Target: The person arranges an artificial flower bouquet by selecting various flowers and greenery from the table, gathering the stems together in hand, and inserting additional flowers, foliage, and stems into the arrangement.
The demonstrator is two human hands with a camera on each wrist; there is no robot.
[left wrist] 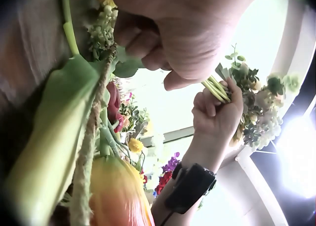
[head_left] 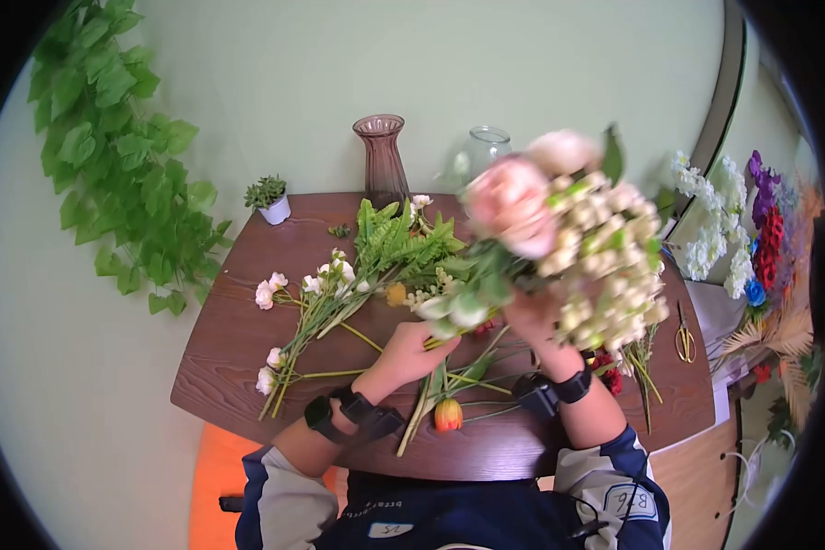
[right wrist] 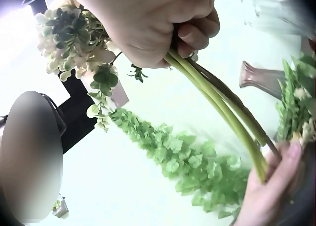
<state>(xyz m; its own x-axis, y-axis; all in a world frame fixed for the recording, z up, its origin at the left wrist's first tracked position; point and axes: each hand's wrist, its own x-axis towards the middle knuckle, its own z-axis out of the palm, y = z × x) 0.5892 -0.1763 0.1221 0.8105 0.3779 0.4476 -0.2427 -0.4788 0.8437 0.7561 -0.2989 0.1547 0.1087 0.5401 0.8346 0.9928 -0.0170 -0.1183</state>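
My right hand grips a bouquet by its stems, raised over the table's right half. A large pink rose and clusters of small cream flowers make up its head, with green leaves among them. Long green stems run out below that fist in the right wrist view. Their lower ends sit between the thumb and fingers of my left hand. Beneath the hands lie an orange tulip and loose stems; the tulip looms large in the left wrist view.
On the brown table lie green fern leaves, small white-pink roses and gold-handled scissors. At the back stand a purple glass vase, a clear jar and a small potted plant. More flowers fill the right side.
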